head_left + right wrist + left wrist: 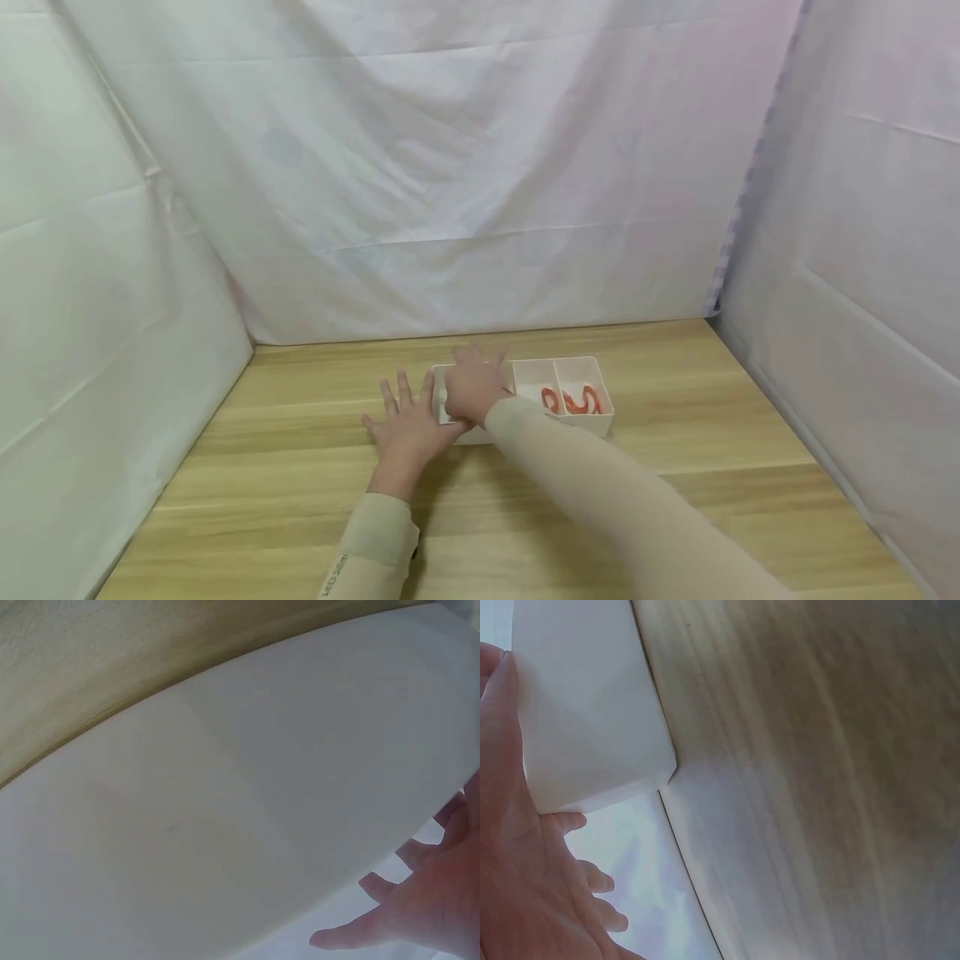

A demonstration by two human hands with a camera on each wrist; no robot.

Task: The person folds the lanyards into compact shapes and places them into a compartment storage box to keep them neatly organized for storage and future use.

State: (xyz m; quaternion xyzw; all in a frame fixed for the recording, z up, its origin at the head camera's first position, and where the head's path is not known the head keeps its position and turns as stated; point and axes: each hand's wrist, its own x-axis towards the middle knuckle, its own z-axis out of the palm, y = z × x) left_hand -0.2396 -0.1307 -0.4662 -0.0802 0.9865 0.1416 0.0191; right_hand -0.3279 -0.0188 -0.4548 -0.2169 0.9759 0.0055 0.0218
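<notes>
A long white divided box [600, 423] stands on the table, its side wall filling much of both wrist views. My left hand [411, 429] lies at its left end with fingers spread and straight; the thumb runs along the near rim, and in the left wrist view the box corner sits between thumb and fingers. My right hand [474, 390] reaches over the left part of the box. Some of its fingers stretch past the far rim while others dip inside; I cannot tell whether they hold anything. Curved orange-red strips [582, 402] lie in the right-hand compartments.
The box rests on a light wood-grain table [300, 467]. White cloth [450, 183] hangs behind the table, with more white cloth walls at the left and right. My right forearm [600, 500] crosses in front of the box.
</notes>
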